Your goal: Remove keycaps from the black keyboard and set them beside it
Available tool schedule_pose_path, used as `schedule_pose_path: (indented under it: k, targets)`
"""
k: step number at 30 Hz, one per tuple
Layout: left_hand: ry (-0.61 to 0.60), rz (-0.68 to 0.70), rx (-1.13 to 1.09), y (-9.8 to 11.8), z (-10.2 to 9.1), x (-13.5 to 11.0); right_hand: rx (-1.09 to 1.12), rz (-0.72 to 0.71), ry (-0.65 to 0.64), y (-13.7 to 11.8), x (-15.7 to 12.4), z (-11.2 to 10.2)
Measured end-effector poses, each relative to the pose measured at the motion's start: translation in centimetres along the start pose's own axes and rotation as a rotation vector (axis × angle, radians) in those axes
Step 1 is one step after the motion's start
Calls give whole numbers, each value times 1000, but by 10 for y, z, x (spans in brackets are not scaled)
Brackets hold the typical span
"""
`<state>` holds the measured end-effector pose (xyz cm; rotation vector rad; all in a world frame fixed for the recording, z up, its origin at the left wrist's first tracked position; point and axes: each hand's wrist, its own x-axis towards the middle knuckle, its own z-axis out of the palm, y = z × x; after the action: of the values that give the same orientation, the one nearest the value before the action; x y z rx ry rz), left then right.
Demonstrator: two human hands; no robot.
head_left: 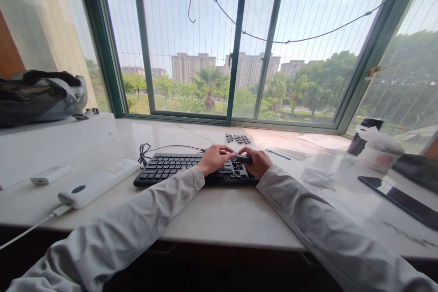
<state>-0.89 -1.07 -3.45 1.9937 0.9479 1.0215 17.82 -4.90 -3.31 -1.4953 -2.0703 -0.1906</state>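
A black keyboard [171, 167] lies on the white marble-look counter, with its right-hand part bare of some keycaps. Over that part, my right hand [260, 162] is closed round a small dark-handled tool [243, 159] with a lighter tip pointing left. My left hand [216, 159] is pinched at that tip, thumb and fingers together; whatever sits between them is too small to make out. Just behind my hands, several loose dark keycaps [238, 138] lie in rows. My left hand covers part of the keyboard's right half.
A white power bank [99, 183] with a cable, a small white device [51, 174] and a white box [58, 141] bearing a dark bag are on the left. To the right lie a pen [278, 154], a crumpled plastic bag [318, 177], a phone [400, 198] and a dark bottle [363, 137].
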Motion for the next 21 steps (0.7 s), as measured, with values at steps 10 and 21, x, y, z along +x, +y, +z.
schedule_pose_path:
  k: [10,21]
  targets:
    - [-34,19,-60,6,-1,-5,-3,-14,55,8,0,1]
    - [50,91,142,9,-1,-9,43,27,38,9,2,5]
